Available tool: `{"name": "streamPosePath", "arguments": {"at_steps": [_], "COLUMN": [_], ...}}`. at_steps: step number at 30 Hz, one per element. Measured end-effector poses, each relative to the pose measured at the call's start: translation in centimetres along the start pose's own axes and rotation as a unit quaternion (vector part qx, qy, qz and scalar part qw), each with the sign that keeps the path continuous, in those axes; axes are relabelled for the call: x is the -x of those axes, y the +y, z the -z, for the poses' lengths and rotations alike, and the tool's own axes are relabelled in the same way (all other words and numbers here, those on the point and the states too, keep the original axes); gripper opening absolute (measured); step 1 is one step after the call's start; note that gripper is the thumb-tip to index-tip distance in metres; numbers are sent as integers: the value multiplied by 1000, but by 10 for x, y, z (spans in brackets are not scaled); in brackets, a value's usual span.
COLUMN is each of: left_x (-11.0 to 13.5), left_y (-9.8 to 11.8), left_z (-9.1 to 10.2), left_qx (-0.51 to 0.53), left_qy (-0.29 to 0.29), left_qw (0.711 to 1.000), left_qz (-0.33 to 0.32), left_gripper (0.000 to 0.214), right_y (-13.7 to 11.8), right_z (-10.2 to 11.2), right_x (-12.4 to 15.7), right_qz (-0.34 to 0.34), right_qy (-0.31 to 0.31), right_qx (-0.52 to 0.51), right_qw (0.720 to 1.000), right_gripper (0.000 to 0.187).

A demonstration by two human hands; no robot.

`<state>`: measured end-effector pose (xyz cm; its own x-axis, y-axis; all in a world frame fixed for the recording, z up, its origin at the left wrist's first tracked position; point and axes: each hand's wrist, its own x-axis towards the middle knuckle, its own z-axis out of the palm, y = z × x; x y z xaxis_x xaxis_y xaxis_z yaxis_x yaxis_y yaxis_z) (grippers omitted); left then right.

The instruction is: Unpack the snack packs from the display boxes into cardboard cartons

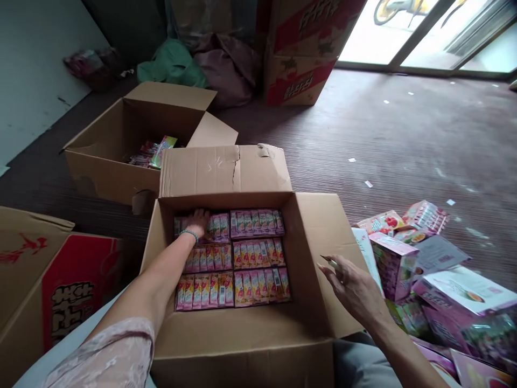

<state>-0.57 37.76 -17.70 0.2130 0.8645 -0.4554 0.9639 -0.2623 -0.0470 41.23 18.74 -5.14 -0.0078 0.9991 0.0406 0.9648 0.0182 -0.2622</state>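
An open cardboard box in front of me holds two columns of display packs filled with sachets. My left hand lies on the purple pack in the far left corner, its fingers spread over the top. Beside it is another purple pack; nearer me are pink and yellow packs. Over the box's right flap, my right hand is closed around a thin pointed thing that looks like a pen. Its far end is hidden by the fingers.
Several purple and white cartons and sachet packs are heaped on the right. A second open box with some packets stands behind left, a red printed box at left. Stacked cartons and cloth bundles are at the back.
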Motion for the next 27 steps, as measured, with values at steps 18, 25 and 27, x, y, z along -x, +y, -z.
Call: {"name": "streamPosePath", "arguments": {"at_steps": [18, 25, 27], "left_x": [159, 272, 306], "left_y": [-10, 51, 74], "left_z": [17, 80, 79], "left_qx": [75, 185, 237], "left_qy": [80, 223, 249], "left_qw": [993, 955, 931], "left_qz": [35, -67, -123], "left_gripper": [34, 43, 49], "right_y": [-26, -73, -100], "right_z": [16, 60, 83], "right_x": [12, 66, 86], "right_qz": [-94, 1, 60], "right_qy": [-7, 67, 58], "right_qx": [-58, -88, -79], "right_qw": [994, 994, 993], "right_gripper": [44, 43, 40]}}
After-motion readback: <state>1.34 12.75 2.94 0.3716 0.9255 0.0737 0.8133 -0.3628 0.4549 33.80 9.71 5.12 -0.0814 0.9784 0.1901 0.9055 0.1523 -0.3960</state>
